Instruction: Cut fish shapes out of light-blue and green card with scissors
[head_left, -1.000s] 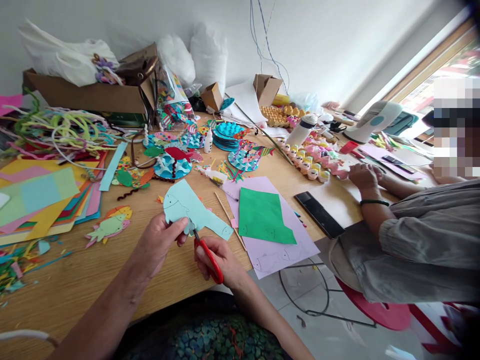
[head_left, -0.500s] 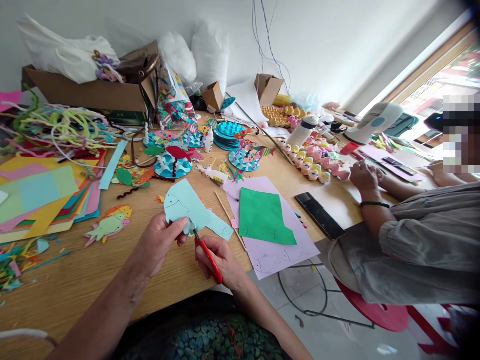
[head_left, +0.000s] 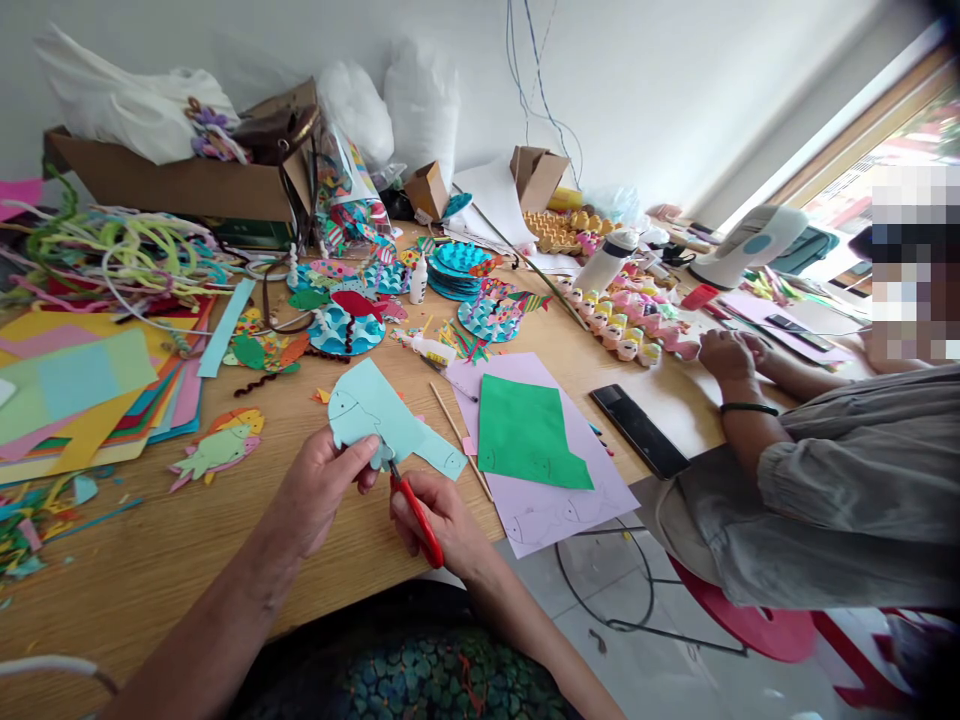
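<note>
Between its thumb and fingers my left hand (head_left: 330, 485) pinches a light blue sheet (head_left: 375, 405) with fish outlines drawn on it. My right hand (head_left: 435, 515) grips red-handled scissors (head_left: 421, 525); their blades meet the paper's lower edge beside my left thumb. A strip of the same sheet stretches to the right above the scissors. To the right, a green sheet (head_left: 523, 430) lies on a lilac sheet (head_left: 544, 520), both bearing drawn fish. Paper fish cutouts (head_left: 219, 448) lie to the left of my left hand.
Stacked coloured paper (head_left: 82, 400), paper scraps (head_left: 30, 530) and pipe cleaners (head_left: 112, 250) occupy the left side. Fish crafts (head_left: 346, 325) and glue bottles (head_left: 418, 280) stand or lie behind my hands. A black phone (head_left: 639, 430) is at right, near a seated person (head_left: 855, 480).
</note>
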